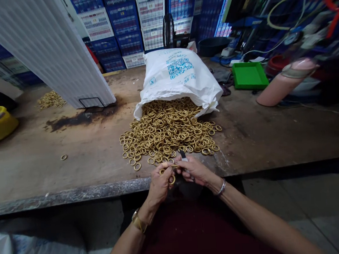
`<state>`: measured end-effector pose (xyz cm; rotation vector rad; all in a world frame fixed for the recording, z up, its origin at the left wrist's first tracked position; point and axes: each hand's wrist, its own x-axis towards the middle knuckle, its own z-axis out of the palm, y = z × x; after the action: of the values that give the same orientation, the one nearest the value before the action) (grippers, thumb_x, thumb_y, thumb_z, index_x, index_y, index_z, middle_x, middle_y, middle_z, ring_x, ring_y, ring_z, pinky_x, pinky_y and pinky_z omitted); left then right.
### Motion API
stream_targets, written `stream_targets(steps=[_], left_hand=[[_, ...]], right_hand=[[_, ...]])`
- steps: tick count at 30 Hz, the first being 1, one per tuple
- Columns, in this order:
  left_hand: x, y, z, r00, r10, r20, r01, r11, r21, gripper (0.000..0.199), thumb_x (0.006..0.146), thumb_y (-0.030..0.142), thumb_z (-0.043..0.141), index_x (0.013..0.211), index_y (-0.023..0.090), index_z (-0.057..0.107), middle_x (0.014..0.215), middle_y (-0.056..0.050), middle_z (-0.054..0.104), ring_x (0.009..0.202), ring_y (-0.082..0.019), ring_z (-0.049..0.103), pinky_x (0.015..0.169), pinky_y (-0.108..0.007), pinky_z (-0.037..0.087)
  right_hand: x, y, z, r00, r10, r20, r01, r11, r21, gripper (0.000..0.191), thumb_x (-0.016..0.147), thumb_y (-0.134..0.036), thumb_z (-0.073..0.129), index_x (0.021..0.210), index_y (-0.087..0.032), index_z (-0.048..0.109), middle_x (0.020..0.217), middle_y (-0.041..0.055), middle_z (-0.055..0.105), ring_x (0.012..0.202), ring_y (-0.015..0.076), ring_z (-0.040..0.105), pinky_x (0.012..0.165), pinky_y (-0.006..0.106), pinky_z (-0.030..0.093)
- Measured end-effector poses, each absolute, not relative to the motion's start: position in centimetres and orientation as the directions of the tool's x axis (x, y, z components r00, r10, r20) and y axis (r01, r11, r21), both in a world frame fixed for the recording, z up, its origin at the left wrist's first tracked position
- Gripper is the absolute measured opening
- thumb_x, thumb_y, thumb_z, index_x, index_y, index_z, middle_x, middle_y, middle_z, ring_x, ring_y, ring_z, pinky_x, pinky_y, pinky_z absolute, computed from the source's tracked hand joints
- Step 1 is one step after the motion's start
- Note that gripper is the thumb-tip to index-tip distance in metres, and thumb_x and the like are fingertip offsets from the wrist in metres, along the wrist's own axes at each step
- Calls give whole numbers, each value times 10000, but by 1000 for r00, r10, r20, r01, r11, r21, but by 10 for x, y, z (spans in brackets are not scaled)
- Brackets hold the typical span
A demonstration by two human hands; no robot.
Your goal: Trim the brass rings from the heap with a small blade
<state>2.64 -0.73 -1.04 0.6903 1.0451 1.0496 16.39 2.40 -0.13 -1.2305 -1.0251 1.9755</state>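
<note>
My left hand point(160, 182) is closed on several brass-coloured rings point(171, 179), which show between its fingers. Close beside it, my right hand point(197, 170) grips a small knife point(183, 154) whose dark blade points away from me. One ring point(175, 166) lies between the fingertips of both hands; the fingers partly cover it. Just beyond the hands, a heap of similar rings point(169, 129) spills from the mouth of a white woven sack point(154, 79) lying on its side.
The wooden table point(96, 164) has its worn front edge just under my hands. A single ring point(64, 157) and a small ring pile point(51, 100) lie left. A white corrugated panel point(61, 53), yellow container point(2, 128), green tray point(250, 75) and pink bottle point(283, 84) stand around.
</note>
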Motion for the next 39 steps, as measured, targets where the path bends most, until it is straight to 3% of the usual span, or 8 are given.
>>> stream_targets(steps=[8, 15, 21, 23, 27, 30, 33, 39], left_hand=[[30, -8, -5, 121, 905, -409, -337, 424, 840, 312, 636, 385, 664, 801, 150, 541, 539, 50, 485, 381, -28, 365, 342, -140, 249], [31, -10, -4, 226, 871, -437, -391, 491, 778, 345, 640, 452, 649, 678, 144, 499, 542, 49, 475, 363, -13, 370, 346, -134, 240], [30, -12, -6, 223, 866, -448, -436, 499, 749, 358, 632, 449, 662, 717, 138, 506, 572, 46, 479, 384, -10, 383, 367, -130, 260], [30, -13, -5, 225, 870, -439, -443, 493, 749, 357, 640, 449, 657, 731, 138, 508, 582, 46, 476, 391, -11, 388, 368, -131, 259], [30, -15, -4, 191, 886, -422, -443, 461, 769, 364, 647, 472, 639, 747, 151, 502, 576, 52, 466, 393, -21, 393, 364, -137, 260], [31, -15, -5, 165, 896, -412, -443, 441, 781, 371, 641, 480, 641, 714, 158, 472, 572, 53, 470, 391, -20, 391, 368, -136, 262], [31, -16, -6, 146, 901, -409, -444, 430, 786, 373, 641, 475, 644, 699, 159, 455, 569, 52, 474, 390, -19, 395, 376, -138, 274], [30, -18, -4, 122, 905, -407, -440, 417, 795, 355, 658, 465, 631, 671, 156, 458, 564, 50, 474, 402, -22, 398, 393, -144, 291]], right_hand=[[166, 22, -8, -319, 854, -410, -4, -434, -901, 351, 704, -515, 525, 753, -174, 453, 565, -57, 514, 306, 8, 299, 268, 131, 206], [162, 23, -4, -281, 894, -350, 152, -319, -936, 321, 714, -474, 516, 618, -180, 431, 444, -63, 454, 337, 23, 288, 313, 145, 199], [162, 24, -8, -268, 902, -339, 185, -297, -937, 286, 730, -460, 485, 656, -186, 449, 443, -69, 420, 348, 44, 283, 337, 170, 212], [164, 25, -9, -217, 934, -284, 260, -225, -939, 230, 743, -392, 467, 649, -183, 462, 466, -58, 431, 381, 56, 318, 379, 179, 255], [169, 21, -12, -250, 967, -48, 589, 112, -800, 129, 733, -224, 436, 646, -176, 519, 570, -11, 520, 516, 94, 427, 513, 204, 312], [170, 14, -12, -408, 912, -27, 719, 303, -626, 157, 725, -167, 422, 765, -189, 573, 634, 10, 583, 558, 115, 476, 545, 217, 297], [169, 9, -12, -452, 891, -39, 759, 362, -541, 210, 726, -153, 412, 850, -193, 578, 688, 26, 614, 596, 129, 513, 550, 221, 281], [166, 9, -15, -437, 899, -21, 776, 365, -515, 215, 732, -139, 394, 853, -183, 565, 679, 23, 609, 590, 126, 513, 547, 227, 265]])
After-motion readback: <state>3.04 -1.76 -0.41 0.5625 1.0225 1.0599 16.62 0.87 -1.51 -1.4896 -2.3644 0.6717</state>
